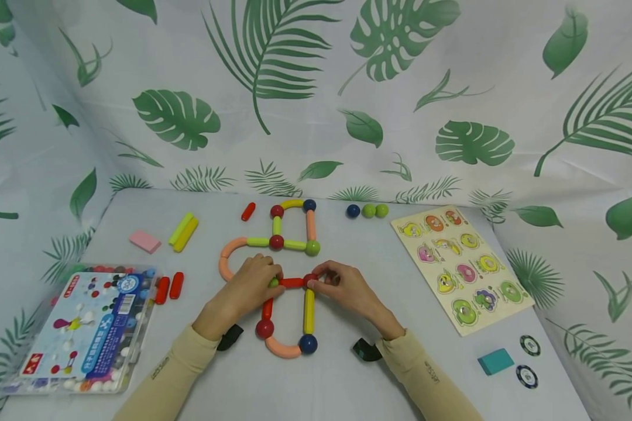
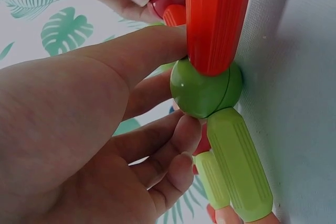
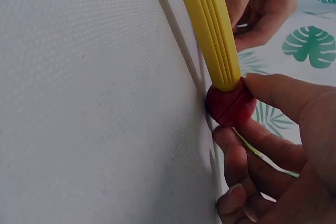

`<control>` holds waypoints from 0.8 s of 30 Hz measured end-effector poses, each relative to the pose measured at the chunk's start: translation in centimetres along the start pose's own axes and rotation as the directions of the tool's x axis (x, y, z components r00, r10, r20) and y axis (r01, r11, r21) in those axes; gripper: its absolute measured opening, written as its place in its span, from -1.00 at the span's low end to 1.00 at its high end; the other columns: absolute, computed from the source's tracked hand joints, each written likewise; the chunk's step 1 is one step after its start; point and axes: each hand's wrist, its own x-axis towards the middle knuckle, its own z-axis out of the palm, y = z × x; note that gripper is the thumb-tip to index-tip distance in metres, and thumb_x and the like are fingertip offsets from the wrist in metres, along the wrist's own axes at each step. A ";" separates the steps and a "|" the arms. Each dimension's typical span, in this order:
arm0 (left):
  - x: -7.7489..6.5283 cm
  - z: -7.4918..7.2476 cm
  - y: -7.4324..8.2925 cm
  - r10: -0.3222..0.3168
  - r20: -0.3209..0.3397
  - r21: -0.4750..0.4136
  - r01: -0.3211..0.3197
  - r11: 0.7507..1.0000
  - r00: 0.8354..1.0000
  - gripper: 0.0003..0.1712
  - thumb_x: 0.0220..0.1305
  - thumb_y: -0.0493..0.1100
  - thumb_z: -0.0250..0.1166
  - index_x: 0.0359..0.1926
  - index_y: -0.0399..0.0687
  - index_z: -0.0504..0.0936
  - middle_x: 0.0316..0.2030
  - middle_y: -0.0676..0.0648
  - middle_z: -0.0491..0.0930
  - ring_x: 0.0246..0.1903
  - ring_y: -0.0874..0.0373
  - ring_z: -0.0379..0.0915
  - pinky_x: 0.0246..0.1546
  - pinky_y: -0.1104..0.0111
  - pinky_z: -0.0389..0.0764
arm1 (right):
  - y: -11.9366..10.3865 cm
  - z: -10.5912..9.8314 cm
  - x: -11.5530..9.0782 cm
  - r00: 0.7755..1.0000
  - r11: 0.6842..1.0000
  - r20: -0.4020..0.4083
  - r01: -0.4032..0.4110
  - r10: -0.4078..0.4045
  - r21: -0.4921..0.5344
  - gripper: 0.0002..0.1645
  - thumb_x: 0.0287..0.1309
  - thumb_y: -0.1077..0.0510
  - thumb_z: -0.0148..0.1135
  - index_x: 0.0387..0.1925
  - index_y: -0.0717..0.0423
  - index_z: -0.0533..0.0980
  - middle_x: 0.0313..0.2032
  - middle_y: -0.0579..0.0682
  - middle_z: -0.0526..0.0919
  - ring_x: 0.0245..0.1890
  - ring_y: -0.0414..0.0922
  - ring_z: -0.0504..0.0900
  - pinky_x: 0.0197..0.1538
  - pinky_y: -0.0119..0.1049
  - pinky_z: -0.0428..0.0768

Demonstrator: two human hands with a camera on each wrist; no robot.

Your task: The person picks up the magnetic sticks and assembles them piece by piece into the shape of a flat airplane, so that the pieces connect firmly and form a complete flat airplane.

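Note:
My left hand (image 1: pixel 246 285) pinches a green ball (image 2: pixel 197 90) between thumb and fingers. A red rod (image 2: pixel 215 22) and a light green rod (image 2: pixel 240 166) meet this ball. Thumb and fingertips of my right hand (image 1: pixel 350 287) hold a dark red ball (image 3: pixel 231 107), from which a yellow rod (image 1: pixel 309 313) runs toward the front. Another red rod (image 1: pixel 292 283) bridges the two held balls. The lower loop also has a red ball (image 1: pixel 265 328), a salmon curved rod (image 1: pixel 282 349) and a blue ball (image 1: pixel 308 344). Behind lies a joined upper loop with a green ball (image 1: pixel 313 248).
At left stand a clear plastic box (image 1: pixel 79 327), red rods (image 1: pixel 176 285), a pink block (image 1: pixel 144 241) and a yellow rod (image 1: pixel 186 234). Loose balls (image 1: pixel 368 210) lie at the back. Rightward are a fruit puzzle board (image 1: pixel 460 269), a teal block (image 1: pixel 495 362) and round chips (image 1: pixel 527 376).

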 end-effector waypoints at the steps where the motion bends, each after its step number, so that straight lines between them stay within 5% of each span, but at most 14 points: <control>1: 0.0 0.0 0.0 -0.001 0.002 0.000 0.001 1.000 1.000 -0.78 0.22 -0.06 0.49 -0.21 -0.08 0.74 -0.35 0.00 0.53 -0.27 0.11 0.34 -0.14 0.23 0.42 | 0.0 -0.1 0.1 1.000 1.000 -0.010 -0.002 0.002 0.000 -0.69 0.24 -0.13 0.40 -0.08 -0.10 0.64 -0.36 -0.13 0.62 -0.34 -0.14 0.54 -0.32 -0.40 0.49; 11: -0.1 -0.1 -0.2 0.017 -0.006 -0.019 -0.017 1.000 1.000 -0.79 0.21 -0.07 0.50 -0.22 -0.09 0.75 -0.37 0.00 0.54 -0.30 0.11 0.33 -0.19 0.25 0.40 | 0.7 -0.7 2.4 0.976 0.998 -0.210 -0.058 0.054 -0.014 -0.67 0.32 -0.06 0.33 0.00 0.00 0.63 -0.22 -0.09 0.68 -0.27 -0.13 0.53 -0.27 -0.39 0.49; 24: -0.2 -0.4 -1.0 0.021 -0.020 0.000 -0.021 1.000 1.000 -0.78 0.19 -0.08 0.51 -0.21 -0.08 0.74 -0.37 0.01 0.52 -0.28 0.11 0.34 -0.15 0.23 0.43 | 0.2 0.2 5.2 0.971 0.998 -0.234 -0.061 0.059 -0.005 -0.66 0.31 -0.02 0.35 0.03 0.03 0.60 -0.20 -0.05 0.68 -0.23 -0.10 0.55 -0.17 -0.31 0.54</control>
